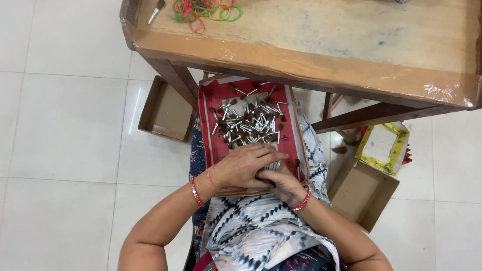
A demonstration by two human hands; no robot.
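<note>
Head view looks straight down on a person seated at a wooden table [311, 45], with a red tray [210, 130] resting on the lap. The tray's long axis runs away from the body toward the table, its far end tucked just under the table edge. A heap of small metal pieces with brown tips [251, 124] lies in the middle of the tray; the pieces are short pins whose long axes point every which way, with no common direction.

At the tray's near end both hands meet. The left hand [243, 168] lies palm down, fingers stretched toward the right and draped over the right hand [283, 183], which is curled beneath it. A small bundle of silver pins [274, 164] shows between the fingers, lying roughly crosswise to the tray; both hands are closed around it. Both forearms angle inward from the elbows, and each wrist wears red bangles [195, 191].

On the table's far left lie coloured rubber bands [206, 11]. On the tiled floor [65, 125], an open cardboard box [165, 111] sits left of the tray, another cardboard box [362, 193] sits to the right, and a yellow-edged box [382, 146] lies just beyond that one.
</note>
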